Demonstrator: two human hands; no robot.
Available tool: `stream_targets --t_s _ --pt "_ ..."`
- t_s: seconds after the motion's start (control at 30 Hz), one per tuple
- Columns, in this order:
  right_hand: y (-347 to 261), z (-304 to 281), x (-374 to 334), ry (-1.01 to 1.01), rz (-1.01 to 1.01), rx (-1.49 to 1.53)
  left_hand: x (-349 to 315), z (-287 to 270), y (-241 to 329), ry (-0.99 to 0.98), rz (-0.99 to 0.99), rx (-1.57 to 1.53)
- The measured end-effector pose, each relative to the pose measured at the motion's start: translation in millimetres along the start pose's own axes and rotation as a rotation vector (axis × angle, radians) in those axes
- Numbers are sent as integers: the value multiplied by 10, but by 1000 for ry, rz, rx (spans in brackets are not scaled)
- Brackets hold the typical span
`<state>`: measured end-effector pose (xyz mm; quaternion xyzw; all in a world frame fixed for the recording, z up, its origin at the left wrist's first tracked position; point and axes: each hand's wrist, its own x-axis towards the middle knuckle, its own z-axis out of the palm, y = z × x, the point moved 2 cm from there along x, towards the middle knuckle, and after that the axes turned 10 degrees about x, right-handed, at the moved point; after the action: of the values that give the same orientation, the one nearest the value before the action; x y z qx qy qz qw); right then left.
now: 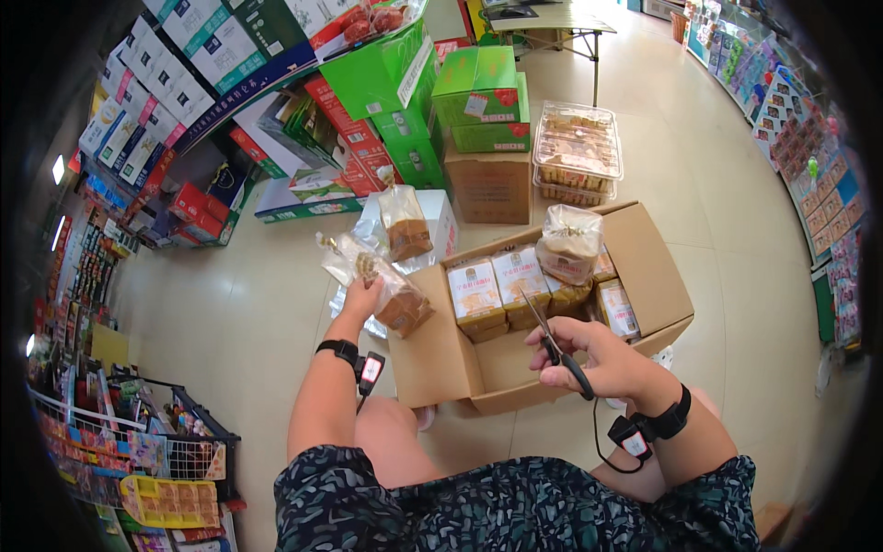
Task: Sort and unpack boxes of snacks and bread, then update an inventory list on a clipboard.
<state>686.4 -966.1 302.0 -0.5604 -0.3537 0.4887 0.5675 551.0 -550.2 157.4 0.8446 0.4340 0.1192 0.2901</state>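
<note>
My left hand (362, 299) grips the gathered top of a clear plastic bag of brown bread (403, 308), tilted over the left flap of an open cardboard box (655, 262). In my right hand (607, 359) is a pair of scissors (563, 359) with black handles, the blades pointing up and left above the box. Inside the box stand several white-and-gold packages (476, 293). A tied bag with whitish wrapping (570, 244) rests on top of them at the back right. Another clear bag of brown bread (405, 225) sits on a white box (440, 221) behind my left hand.
Behind the box stand a brown carton (487, 189) with green boxes (478, 92) on it and stacked clear plastic trays of baked goods (578, 152). Stacked cartons fill the far left. A wire rack (175, 451) stands at the lower left, and goods shelves (809, 166) line the right.
</note>
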Motion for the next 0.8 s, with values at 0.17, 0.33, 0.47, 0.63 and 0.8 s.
stream_targets --t_s 0.17,0.33,0.47,0.63,0.8 --pt "-8 -54 17 3 -19 -81 41 -94 54 -75 -49 -70" --pt "-23 -61 54 36 -114 -81 369 -467 -297 14 85 93" --pt "20 -197 31 111 -112 -94 625 -1033 534 348 222 423" --pt "122 -291 170 183 -53 -15 1211 -1543 1607 457 511 361" --pt "65 -342 273 157 -2 -194 1150 -1258 2200 433 664 278"
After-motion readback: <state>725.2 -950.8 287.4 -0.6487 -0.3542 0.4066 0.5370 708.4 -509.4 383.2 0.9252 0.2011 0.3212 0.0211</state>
